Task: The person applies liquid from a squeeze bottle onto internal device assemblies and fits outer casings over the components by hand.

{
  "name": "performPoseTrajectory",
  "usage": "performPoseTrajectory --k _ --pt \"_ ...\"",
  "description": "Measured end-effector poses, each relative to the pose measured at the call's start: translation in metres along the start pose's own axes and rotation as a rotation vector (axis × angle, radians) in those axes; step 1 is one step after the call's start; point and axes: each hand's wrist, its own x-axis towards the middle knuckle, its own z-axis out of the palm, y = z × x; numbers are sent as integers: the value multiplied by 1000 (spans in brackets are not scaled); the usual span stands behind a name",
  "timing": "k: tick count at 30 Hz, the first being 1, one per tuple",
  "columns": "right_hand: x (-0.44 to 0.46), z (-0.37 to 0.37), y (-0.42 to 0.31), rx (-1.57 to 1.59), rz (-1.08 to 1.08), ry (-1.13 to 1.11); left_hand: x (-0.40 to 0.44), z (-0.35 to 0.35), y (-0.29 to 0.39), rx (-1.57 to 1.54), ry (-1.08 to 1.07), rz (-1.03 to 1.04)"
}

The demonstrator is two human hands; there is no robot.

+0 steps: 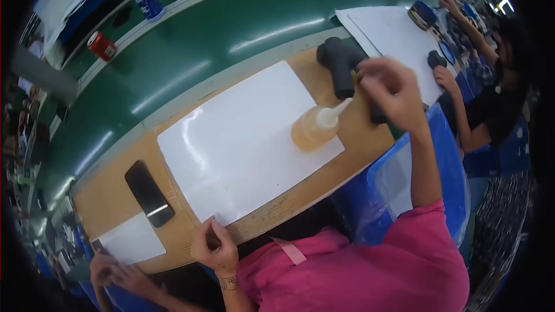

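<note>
My right hand (396, 95) is lifted at the right end of the board, fingers curled and smeared by motion. Beside its fingertips lies a dark grey T-shaped part (341, 66) with a thick handle; contact between them is unclear. Another dark piece (378, 115) shows partly under that hand. A squeeze bottle (314, 130) of amber liquid, with a pointed nozzle, stands on the white sheet (237, 138). At the sheet's near left corner, my left hand (215, 247) has thumb and forefinger tips pinched together; anything between them is too small to make out.
A black phone (149, 193) lies on the brown board (107, 196), near a smaller white sheet (136, 240). Another person's hands (124, 274) are at lower left. A co-worker (491, 104) sits at right, beside a blue-lined bin (381, 182). A red can (102, 46) stands across the green surface.
</note>
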Motion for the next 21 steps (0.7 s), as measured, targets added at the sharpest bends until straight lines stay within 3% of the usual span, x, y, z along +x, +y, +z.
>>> performPoseTrajectory --k 2,4,7,9,10,12,16,21 --pt "-15 9 -20 27 84 -380 0 -4 4 48 -41 -41" --pt "-21 43 -14 128 6 -540 -2 -4 2 65 -72 9" --pt "-27 107 6 94 -165 -356 1 -7 1 161 -60 86" --pt "-27 136 -6 137 -220 -364 2 -12 6 134 -176 73" --pt "-22 146 -13 127 -222 -364 3 -19 9 175 -124 71" --pt "-9 169 -28 136 -274 -375 -1 -25 9 -358 -169 -344" --pt "1 197 -43 121 -324 -446 19 -26 21 -299 -210 -266" --pt "-4 218 -52 72 -389 -366 87 25 57 -341 -280 14"
